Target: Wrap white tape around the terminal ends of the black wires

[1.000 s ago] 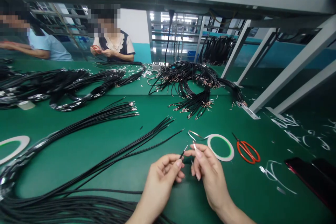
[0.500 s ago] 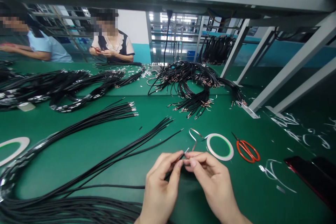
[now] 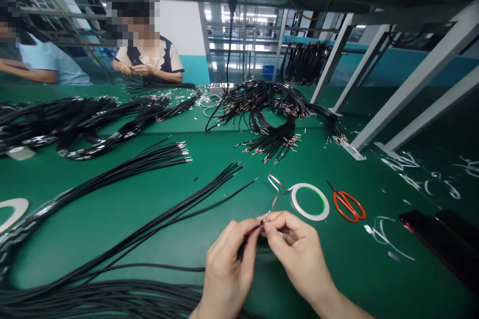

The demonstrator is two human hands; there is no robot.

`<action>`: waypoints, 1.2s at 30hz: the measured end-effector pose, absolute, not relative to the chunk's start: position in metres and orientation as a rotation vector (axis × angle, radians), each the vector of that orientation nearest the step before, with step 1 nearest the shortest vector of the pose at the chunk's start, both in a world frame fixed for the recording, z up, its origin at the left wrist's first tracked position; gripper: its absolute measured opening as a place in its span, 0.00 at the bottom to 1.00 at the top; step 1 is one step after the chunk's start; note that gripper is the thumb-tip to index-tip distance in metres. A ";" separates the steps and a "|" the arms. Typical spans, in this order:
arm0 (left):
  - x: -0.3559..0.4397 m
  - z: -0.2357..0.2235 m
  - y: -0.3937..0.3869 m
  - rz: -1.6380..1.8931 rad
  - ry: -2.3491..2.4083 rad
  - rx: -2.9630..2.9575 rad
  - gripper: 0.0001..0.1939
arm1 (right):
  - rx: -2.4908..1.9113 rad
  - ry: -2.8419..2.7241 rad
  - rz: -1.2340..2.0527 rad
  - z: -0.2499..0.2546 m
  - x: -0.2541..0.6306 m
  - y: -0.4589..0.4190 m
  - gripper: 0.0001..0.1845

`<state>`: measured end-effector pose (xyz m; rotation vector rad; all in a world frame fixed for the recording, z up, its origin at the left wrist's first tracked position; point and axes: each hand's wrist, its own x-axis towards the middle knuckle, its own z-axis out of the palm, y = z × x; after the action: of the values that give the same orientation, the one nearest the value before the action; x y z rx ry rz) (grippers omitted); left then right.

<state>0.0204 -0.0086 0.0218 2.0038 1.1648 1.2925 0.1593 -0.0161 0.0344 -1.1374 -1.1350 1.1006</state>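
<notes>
Head view: terminal-tipped black wire [image 3: 259, 223] pinched, left hand [image 3: 228, 264], right hand [image 3: 299, 254].

Bright white light comes from the ceiling lamps [image 3: 239, 16] far behind the bench and leaves a soft sheen on the green mat [image 3: 123, 254]. Shadows under my left hand [image 3: 228, 264] and right hand [image 3: 299, 254] stay faint, the black wire [image 3: 260, 223] looks slightly soft, and the steel shelf frame [image 3: 422, 70] bends toward the edge.
</notes>
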 end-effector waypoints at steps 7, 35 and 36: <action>0.019 0.025 -0.008 1.287 1.090 2.076 0.16 | -1.115 -1.120 1.121 0.034 0.160 -0.015 0.07; 0.029 0.026 -0.010 1.117 1.181 1.250 0.10 | -1.133 -1.092 1.242 0.037 0.159 -0.012 0.09; 0.029 0.028 -0.010 1.105 1.176 1.181 0.11 | -1.137 -1.098 1.239 0.036 0.159 -0.012 0.09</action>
<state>0.0295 -0.0097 0.0277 1.1811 1.1761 1.1046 0.1588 -0.0122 0.0361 -1.1370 -1.0984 1.2395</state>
